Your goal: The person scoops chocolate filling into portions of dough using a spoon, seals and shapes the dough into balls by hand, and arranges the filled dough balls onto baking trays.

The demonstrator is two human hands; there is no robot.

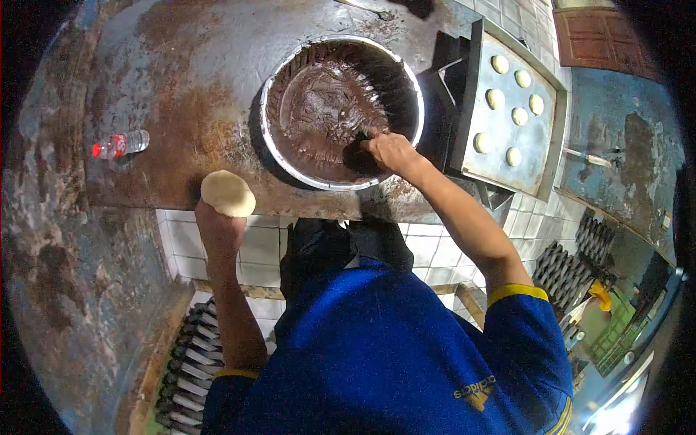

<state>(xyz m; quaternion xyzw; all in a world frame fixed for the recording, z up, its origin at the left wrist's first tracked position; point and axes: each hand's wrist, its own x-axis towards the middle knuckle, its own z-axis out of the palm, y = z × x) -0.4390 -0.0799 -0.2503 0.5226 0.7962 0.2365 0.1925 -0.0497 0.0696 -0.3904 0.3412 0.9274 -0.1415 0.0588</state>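
At lower centre, the left hand (220,225) holds up a flat round of dough (228,193); the dough covers its fingers, so their spread cannot be told. Right of it, the right hand (391,153) reaches over the rim of the basin (265,129), its curled fingertips in shadow at the dark brown paste (326,109); whether they pinch any is unclear. At upper right lies a tray (500,161) of dough balls (520,116); at the top edge, a utensil (366,9) is cut off.

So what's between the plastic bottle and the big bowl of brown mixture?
Only bare, stained tabletop separates the bottle from the bowl, in the head view.
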